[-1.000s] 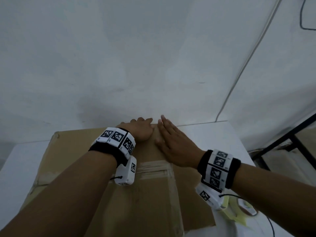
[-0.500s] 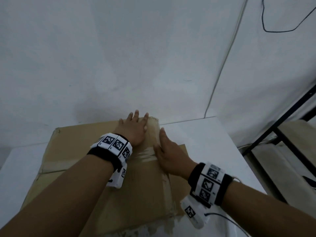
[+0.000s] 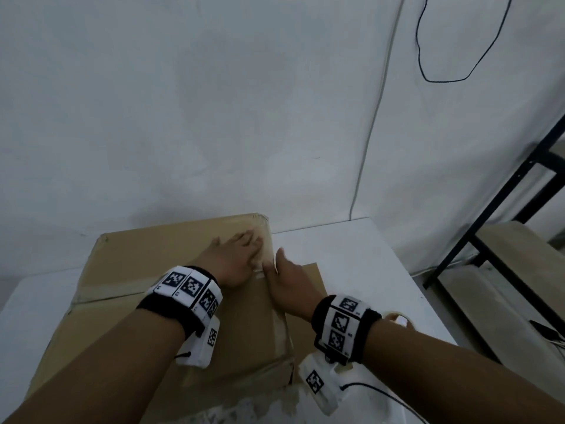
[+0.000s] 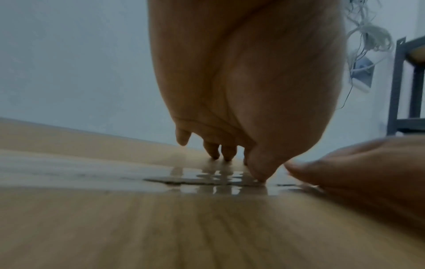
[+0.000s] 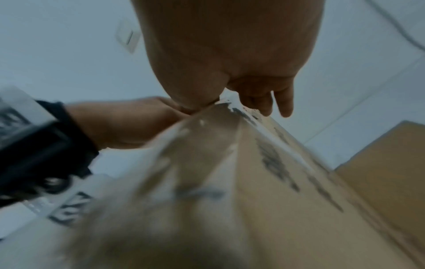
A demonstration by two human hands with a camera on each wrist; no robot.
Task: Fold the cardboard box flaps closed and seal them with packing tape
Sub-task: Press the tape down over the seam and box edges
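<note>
The white table [image 3: 351, 240] stands against a white wall [image 3: 214, 102] and carries the cardboard box [image 3: 128, 264], which occupies most of its left and centre. The box flaps are folded down flat. A strip of clear packing tape [image 3: 266, 240] runs along the right edge of the box top and folds down over the right side face. A second flat cardboard piece [image 3: 312, 280] lies on the table just beside the box on its right. A dark metal shelf frame [image 3: 489, 234] stands to the right of the table.

The left hand [image 3: 235, 261] lies flat on the box top near the far right corner, fingers straight, pressing on the tape. The right hand [image 3: 287, 286] rests at the right edge of the box, thumb on the top and touching the left hand, fingers extended down the side face over the tape; it grips nothing. A black cable [image 3: 443, 78] hangs on the wall.
</note>
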